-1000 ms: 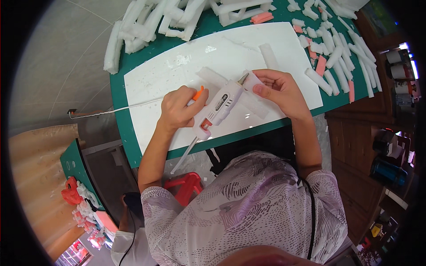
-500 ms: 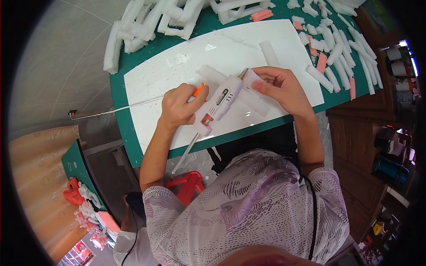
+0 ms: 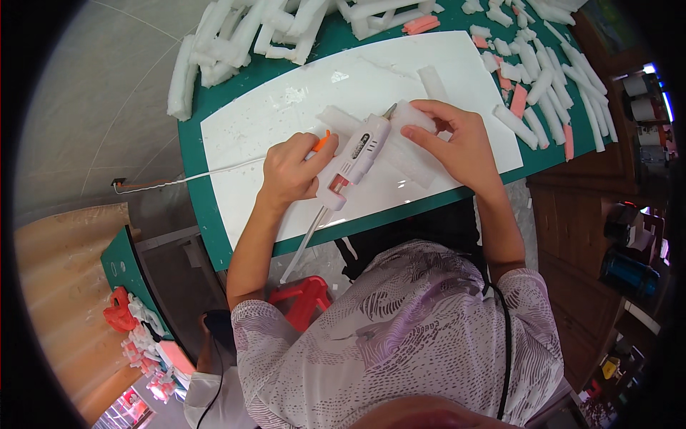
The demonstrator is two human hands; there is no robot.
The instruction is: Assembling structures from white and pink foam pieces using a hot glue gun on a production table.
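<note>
My left hand (image 3: 293, 166) is wrapped round the handle of a white hot glue gun (image 3: 363, 154), its orange trigger (image 3: 322, 141) showing by my index finger. A clear glue stick (image 3: 304, 243) sticks out of the gun's back end. The metal nozzle meets the edge of a small white foam piece (image 3: 412, 116), which my right hand (image 3: 461, 146) pinches between thumb and fingers. Under the gun a longer flat foam strip (image 3: 411, 166) lies slantwise on the white board (image 3: 250, 136). Another foam strip (image 3: 431, 82) rests farther back on the board.
White foam frames (image 3: 250, 32) are heaped at the back left of the green table (image 3: 196, 179). Loose white and pink foam sticks (image 3: 547, 100) cover its right end. The gun's white cord (image 3: 221, 169) runs off left. A red stool (image 3: 307, 300) stands below; another person's sleeve (image 3: 207, 393) shows lower left.
The foam piece in my right hand has turned, showing more of its broad face, and my right fingers have shifted slightly. The glue gun has tilted a little more upright.
</note>
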